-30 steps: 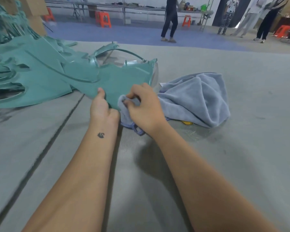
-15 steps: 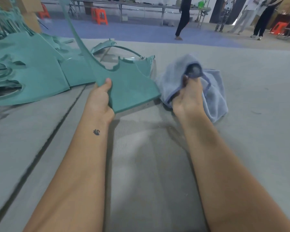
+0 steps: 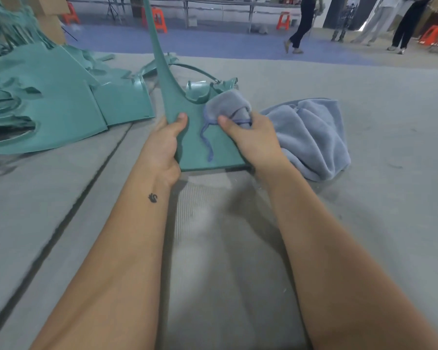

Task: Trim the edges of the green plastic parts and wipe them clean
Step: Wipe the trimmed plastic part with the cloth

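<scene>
Mid-frame, left hand (image 3: 166, 145) grips the green plastic part (image 3: 202, 147), thumb on top; right hand (image 3: 253, 140) pinches the blue cloth (image 3: 311, 132) bunched against it; more green parts (image 3: 48, 104) piled upper left.

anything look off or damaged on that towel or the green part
A loose blue thread hangs from the hem of the grey-blue terry towel, trailing over the green plastic part between the left hand and right hand. The part shows no visible damage.

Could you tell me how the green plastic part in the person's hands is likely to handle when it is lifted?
The green plastic part is probably fairly stiff: its long thin arm stands up unsupported. It seems light, since the left hand holds it by one edge. The smooth surface could be slippery where the right hand presses the blue cloth.
</scene>
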Action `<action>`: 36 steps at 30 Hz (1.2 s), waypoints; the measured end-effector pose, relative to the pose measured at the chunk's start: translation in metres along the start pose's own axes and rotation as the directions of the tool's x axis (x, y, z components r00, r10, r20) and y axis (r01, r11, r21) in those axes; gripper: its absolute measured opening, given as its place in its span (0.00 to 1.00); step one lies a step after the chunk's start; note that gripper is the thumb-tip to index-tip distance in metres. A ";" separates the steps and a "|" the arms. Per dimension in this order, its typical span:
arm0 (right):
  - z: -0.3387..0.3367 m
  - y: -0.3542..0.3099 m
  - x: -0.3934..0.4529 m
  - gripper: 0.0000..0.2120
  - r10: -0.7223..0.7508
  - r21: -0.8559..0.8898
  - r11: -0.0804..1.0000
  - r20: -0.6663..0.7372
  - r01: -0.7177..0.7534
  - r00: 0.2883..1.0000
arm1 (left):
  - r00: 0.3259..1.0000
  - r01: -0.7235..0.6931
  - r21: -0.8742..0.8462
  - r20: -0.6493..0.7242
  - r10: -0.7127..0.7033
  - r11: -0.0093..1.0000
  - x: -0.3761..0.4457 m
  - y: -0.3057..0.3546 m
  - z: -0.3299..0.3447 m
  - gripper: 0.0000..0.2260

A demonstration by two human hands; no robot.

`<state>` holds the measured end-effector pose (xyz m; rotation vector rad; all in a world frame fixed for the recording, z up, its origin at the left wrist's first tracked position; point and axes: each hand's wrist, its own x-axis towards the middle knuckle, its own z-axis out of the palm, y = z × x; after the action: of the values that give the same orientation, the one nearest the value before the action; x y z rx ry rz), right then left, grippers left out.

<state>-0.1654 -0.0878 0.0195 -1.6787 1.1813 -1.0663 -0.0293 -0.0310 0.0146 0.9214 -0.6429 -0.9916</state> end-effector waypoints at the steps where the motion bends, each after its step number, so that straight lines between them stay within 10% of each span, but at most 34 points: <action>1: -0.003 -0.001 0.002 0.15 0.036 0.042 0.999 -0.026 -0.035 0.999 | 0.999 0.023 0.009 0.025 -0.024 1.000 -0.001 0.000 0.000 0.08; 6: -0.012 -0.001 0.007 0.20 0.210 0.319 0.929 -0.032 -0.189 0.977 | 0.995 0.038 -0.011 0.097 -0.036 0.999 -0.005 0.003 0.004 0.08; 10: -0.016 -0.005 0.011 0.13 0.269 0.733 0.676 -0.145 -0.080 0.952 | 0.997 0.073 -0.040 0.032 -0.072 0.997 -0.005 0.003 0.004 0.08; 14: -0.020 -0.002 0.001 0.10 -0.114 0.005 0.991 -0.472 0.132 0.874 | 0.985 0.169 -0.010 -0.017 -0.169 0.986 -0.006 0.001 0.003 0.13; 18: -0.004 -0.006 -0.010 0.08 -0.384 -0.718 0.660 -0.068 0.223 0.921 | 0.981 0.188 0.005 0.054 -0.188 0.982 -0.008 0.002 -0.002 0.14; 28: 0.021 -0.024 -0.030 0.16 -0.415 -0.466 0.698 0.356 0.544 0.837 | 0.940 0.317 -0.433 0.260 -0.221 0.844 -0.016 0.010 -0.007 0.24; 36: 0.021 -0.012 -0.007 0.13 -0.274 -0.638 0.730 0.053 0.244 0.960 | 0.908 0.375 -0.287 0.307 -0.287 0.881 -0.013 0.005 -0.006 0.23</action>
<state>-0.1440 -0.0751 0.0231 -2.4245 1.4798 -0.9110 -0.0283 -0.0157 0.0155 0.6078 -0.5093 -1.5010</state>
